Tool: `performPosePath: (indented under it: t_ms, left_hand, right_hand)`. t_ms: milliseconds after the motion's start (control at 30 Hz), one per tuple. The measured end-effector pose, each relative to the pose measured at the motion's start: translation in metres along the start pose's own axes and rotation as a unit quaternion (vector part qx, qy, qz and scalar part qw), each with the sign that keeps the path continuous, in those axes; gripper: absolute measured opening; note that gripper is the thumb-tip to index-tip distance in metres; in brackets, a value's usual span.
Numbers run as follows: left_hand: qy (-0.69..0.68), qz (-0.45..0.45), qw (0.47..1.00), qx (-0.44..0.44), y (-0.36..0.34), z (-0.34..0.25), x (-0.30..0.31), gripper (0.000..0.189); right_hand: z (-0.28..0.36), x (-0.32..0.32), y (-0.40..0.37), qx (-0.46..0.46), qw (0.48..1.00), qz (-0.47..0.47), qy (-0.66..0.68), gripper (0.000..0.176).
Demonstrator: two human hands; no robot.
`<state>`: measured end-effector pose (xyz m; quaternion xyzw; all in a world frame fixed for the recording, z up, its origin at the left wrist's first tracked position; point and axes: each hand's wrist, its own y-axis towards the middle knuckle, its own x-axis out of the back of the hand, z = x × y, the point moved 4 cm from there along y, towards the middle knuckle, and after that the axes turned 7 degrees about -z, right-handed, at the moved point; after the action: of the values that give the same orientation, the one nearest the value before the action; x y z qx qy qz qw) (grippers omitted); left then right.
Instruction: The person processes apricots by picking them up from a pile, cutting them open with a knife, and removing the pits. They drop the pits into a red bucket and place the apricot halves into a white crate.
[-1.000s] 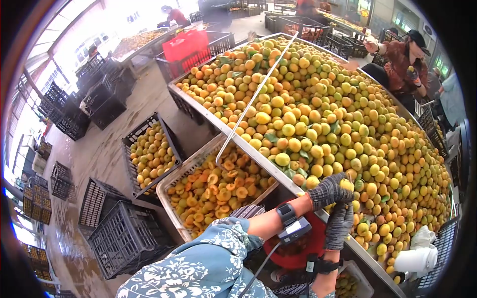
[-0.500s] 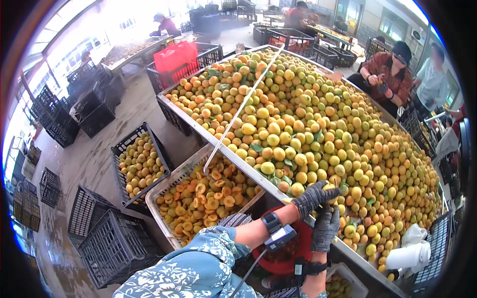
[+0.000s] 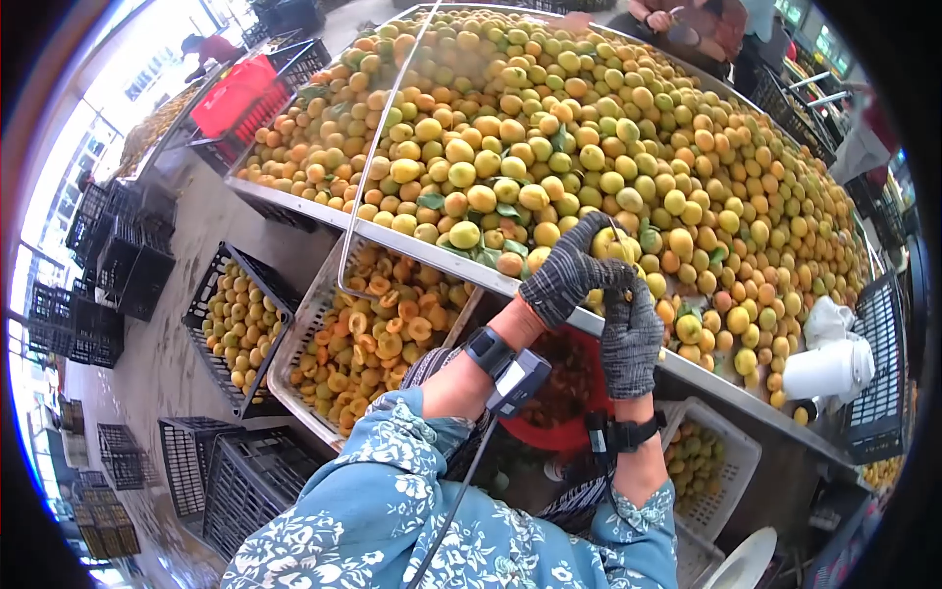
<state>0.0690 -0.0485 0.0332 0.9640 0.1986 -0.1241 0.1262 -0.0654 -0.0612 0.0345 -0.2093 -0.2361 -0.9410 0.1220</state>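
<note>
My left hand (image 3: 567, 273), in a dark grey knitted glove, is closed around a yellow apricot (image 3: 616, 247) above the near edge of the heaped table. My right hand (image 3: 631, 342), gloved alike, is just below and right of it, its fingertips pinched together close to the fruit. A thin dark sliver shows at the top of the apricot; what my right fingers hold is hidden. Behind both hands spreads a large heap of whole apricots (image 3: 589, 128). Beneath my wrists is a red tub (image 3: 564, 432) with dark contents.
A pale crate (image 3: 304, 393) of halved apricots stands left of my arms, beside a black crate (image 3: 278, 378) of whole ones. A metal rod (image 3: 378, 147) crosses the heap. On the right are a white jug (image 3: 829, 370) and another pale crate (image 3: 741, 471). Another person (image 3: 702, 29) works across the table.
My view has tilted down, so the table and crates sit higher and further left in it. My hands have come closer together around the apricot, which now shows more plainly.
</note>
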Motion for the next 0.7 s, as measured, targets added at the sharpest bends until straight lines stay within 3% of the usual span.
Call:
performPosePath:
  t_ms: [67,200,267,333,433,533,600,667,700]
  left_hand:
    - [0.022,0.008,1.000,-0.015,0.000,-0.003,0.001,0.052]
    - [0.032,0.028,0.998,-0.035,0.002,-0.009,-0.001,0.054]
    - [0.021,0.034,0.999,-0.024,0.000,-0.012,0.004,0.057]
    - [-0.007,0.037,0.999,0.001,-0.001,-0.010,-0.003,0.053]
    - [-0.120,0.033,0.990,0.072,-0.001,0.002,-0.009,0.046]
    - [-0.086,0.027,0.995,0.046,-0.006,-0.006,-0.013,0.045]
    - [-0.162,0.041,0.983,0.078,-0.001,0.001,-0.010,0.042]
    - [0.016,0.034,0.999,0.012,-0.001,-0.010,-0.001,0.045]
    - [0.025,0.032,0.999,0.011,0.001,-0.010,0.003,0.051]
  right_hand:
    - [0.004,0.001,0.000,-0.002,0.999,0.027,-0.020,0.026]
    - [-0.001,0.001,0.001,0.083,0.996,-0.033,0.003,0.023]
    - [0.002,-0.002,-0.001,0.078,0.997,-0.021,0.020,0.025]
    - [0.002,0.002,0.000,0.007,0.998,-0.014,0.060,0.025]
    - [0.001,0.005,0.000,-0.011,0.997,-0.014,0.075,0.027]
    - [0.006,0.006,0.002,0.032,0.992,-0.062,0.105,0.027]
    - [0.005,0.007,0.003,0.019,0.994,-0.038,0.102,0.028]
    - [0.003,0.010,0.003,0.006,0.995,-0.014,0.101,0.028]
    - [0.001,0.011,0.002,-0.012,0.996,0.011,0.087,0.028]
